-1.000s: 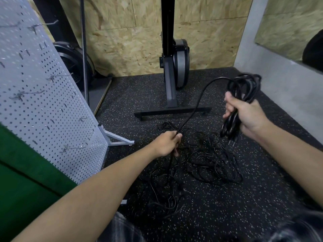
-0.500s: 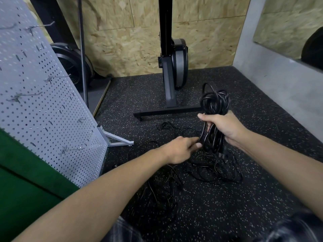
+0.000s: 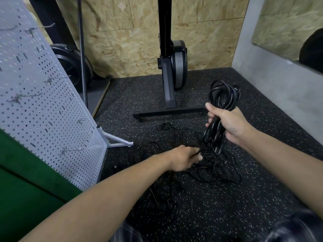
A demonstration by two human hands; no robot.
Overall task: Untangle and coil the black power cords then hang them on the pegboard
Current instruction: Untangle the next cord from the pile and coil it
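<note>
One coiled cord (image 3: 223, 95), pegboard (image 3: 43, 105) well left

Left hand (image 3: 183, 158) drawn down from coil (image 3: 223, 95), strand (image 3: 201, 148) pulled taut.

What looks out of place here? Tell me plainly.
A messy tangle of black cords sprawls across the speckled floor. The right hand grips one coiled bundle; the left hand holds its loose strand. No cord hangs on the pegboard.

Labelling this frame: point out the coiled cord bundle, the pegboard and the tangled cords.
coiled cord bundle (image 3: 224, 95), head view, on its upper loops.
pegboard (image 3: 52, 110), head view, on its bare perforated face.
tangled cords (image 3: 215, 165), head view, middle of the pile.
</note>
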